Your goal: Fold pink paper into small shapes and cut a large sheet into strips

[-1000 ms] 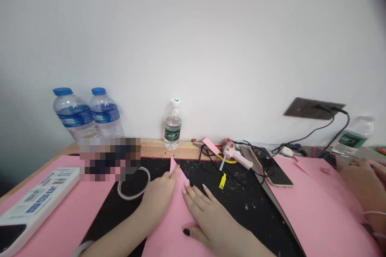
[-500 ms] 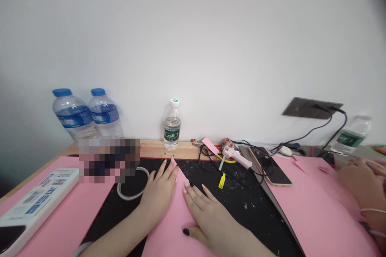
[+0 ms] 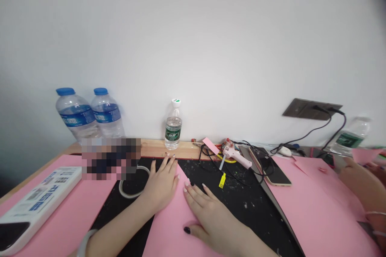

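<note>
The left hand [image 3: 160, 188], fingers now spread, seems to flatten the tapering pink paper [image 3: 170, 225], on which the right hand [image 3: 209, 213] rests, fingers nearly together.

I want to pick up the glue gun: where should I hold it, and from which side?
Probably by the handle of the glue gun, from above on the right: it sticks out toward the phone and looks thicker than the slim glue stick, while black cables lie close by.

Single head-worn view, facing forward and down, close above bench [image 3: 152, 150], hands [image 3: 161, 186] low centre, wall [image 3: 193, 40] across upper half
</note>
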A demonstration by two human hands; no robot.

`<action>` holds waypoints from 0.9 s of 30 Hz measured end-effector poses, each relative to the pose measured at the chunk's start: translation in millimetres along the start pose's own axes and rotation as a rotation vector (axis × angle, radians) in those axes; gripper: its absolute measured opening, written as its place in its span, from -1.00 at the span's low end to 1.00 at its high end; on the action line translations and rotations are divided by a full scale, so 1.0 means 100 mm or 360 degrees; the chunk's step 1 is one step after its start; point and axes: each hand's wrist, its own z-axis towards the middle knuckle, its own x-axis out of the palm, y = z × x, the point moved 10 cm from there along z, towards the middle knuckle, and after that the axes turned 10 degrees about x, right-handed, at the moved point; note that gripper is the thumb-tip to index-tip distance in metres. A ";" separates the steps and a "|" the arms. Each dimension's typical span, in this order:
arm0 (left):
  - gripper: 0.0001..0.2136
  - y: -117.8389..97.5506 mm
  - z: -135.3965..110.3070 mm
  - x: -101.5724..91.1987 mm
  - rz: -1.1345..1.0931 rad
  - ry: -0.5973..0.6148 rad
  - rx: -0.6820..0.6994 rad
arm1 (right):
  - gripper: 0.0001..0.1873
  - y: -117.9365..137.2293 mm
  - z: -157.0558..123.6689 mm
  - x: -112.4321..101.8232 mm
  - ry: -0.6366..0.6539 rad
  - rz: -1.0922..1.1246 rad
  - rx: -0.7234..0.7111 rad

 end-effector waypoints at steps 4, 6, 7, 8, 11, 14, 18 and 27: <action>-0.60 0.02 0.01 -0.02 -0.0021 -0.0046 0.0037 | -0.36 -0.01 0.00 -0.01 -0.0031 -0.0031 0.0011; -0.61 0.03 0.00 -0.02 -0.0040 -0.0057 0.0057 | -0.37 -0.01 0.01 -0.01 -0.0053 -0.0067 0.0005; -0.62 0.04 0.00 -0.02 -0.0047 -0.0059 0.0066 | -0.37 -0.01 0.02 0.00 -0.0066 -0.0090 0.0006; -0.62 0.04 0.00 -0.02 -0.0052 -0.0061 0.0072 | -0.36 -0.01 0.04 0.00 -0.0077 -0.0117 0.0009; -0.63 0.03 0.00 -0.02 -0.0058 -0.0070 0.0085 | -0.35 -0.01 0.16 0.02 -0.0122 -0.0206 0.0041; -0.63 0.02 -0.02 -0.02 -0.0054 -0.0078 0.0095 | -0.37 0.00 0.34 -0.01 -0.0186 -0.0271 0.0058; -0.63 0.01 -0.04 -0.02 -0.0011 -0.0078 0.0115 | -0.41 0.04 0.57 -0.08 -0.0245 -0.0336 0.0042; -0.63 0.01 -0.07 -0.04 0.0056 -0.0093 0.0090 | -0.47 0.11 0.55 -0.19 -0.0298 -0.0442 0.0034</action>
